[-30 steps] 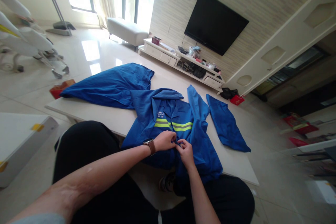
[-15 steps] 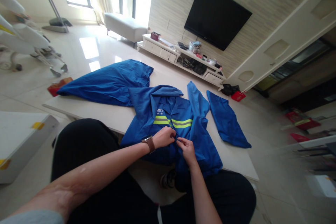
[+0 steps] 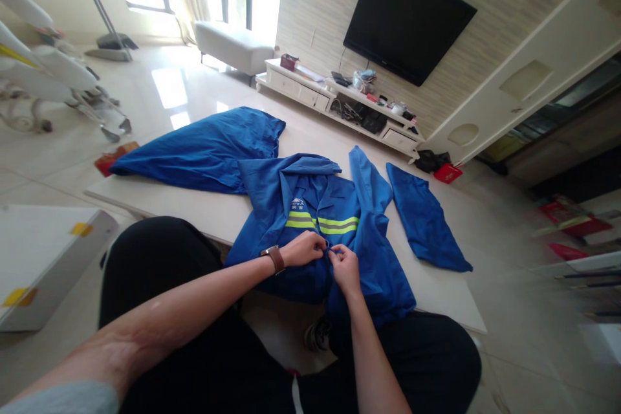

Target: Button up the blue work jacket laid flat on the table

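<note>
A blue work jacket (image 3: 295, 252) with yellow-and-grey reflective stripes and a white chest logo lies front up on the white table (image 3: 160, 197), its lower part hanging toward my knees. My left hand (image 3: 306, 248), with a brown-strapped watch at the wrist, pinches one front edge of the jacket just below the stripe. Close beside it, my right hand (image 3: 344, 265) pinches the opposite front edge. The fingertips of both hands nearly meet at the front opening. Whether a button lies between them is too small to tell.
Left on the table is a larger blue garment (image 3: 208, 149); right is a folded blue cloth piece (image 3: 427, 220). Beyond stand a low white TV cabinet (image 3: 301, 94), a bench (image 3: 233, 45) and a wall television (image 3: 410, 16). A white box (image 3: 43, 259) sits at left.
Both hands stay at the jacket's front opening, and the pinched fabric edges are raised slightly between the fingertips. The camera view has tilted and shifted a little.
</note>
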`<action>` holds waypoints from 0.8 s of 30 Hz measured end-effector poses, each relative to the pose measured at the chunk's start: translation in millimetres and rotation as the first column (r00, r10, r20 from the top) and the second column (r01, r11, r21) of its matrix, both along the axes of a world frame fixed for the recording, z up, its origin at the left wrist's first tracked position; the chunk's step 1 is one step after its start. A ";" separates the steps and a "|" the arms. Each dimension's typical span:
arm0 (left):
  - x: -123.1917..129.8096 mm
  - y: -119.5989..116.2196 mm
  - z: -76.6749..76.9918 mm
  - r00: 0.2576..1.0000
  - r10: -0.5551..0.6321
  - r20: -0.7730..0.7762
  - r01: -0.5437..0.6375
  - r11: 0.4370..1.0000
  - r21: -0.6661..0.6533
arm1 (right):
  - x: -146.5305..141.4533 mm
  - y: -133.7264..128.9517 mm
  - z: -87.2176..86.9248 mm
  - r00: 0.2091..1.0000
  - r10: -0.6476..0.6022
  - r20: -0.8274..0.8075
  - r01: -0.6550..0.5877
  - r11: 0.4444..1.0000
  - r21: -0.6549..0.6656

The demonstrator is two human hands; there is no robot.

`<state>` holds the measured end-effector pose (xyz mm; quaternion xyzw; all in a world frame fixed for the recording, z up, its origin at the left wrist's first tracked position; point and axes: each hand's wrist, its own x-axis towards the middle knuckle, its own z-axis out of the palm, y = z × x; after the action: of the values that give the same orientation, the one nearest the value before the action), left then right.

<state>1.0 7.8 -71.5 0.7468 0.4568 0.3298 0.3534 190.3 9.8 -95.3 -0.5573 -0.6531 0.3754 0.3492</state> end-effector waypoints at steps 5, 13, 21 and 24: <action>0.6 2.2 -2.5 0.999 0.006 -0.032 -0.006 1.000 -0.003 | -5.2 -4.2 6.0 0.984 -0.064 0.164 0.042 0.990 0.133; 1.1 4.5 -2.5 0.999 -0.001 -0.054 0.002 1.000 0.023 | -12.2 -10.9 9.6 0.942 -0.120 0.313 0.043 0.969 0.244; 5.3 -12.5 3.7 0.973 0.011 -0.232 0.017 0.993 0.119 | -12.6 0.7 8.7 0.888 -0.226 0.400 0.126 0.957 0.261; 2.9 -16.0 11.1 0.941 0.034 -0.337 0.010 0.991 0.130 | -3.1 2.3 12.9 0.940 -0.264 0.214 0.217 0.951 0.221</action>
<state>3.9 -8.2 -60.4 0.8109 0.4928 0.2279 0.2182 187.1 12.0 -82.4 -0.6379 -0.6507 0.1936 0.3636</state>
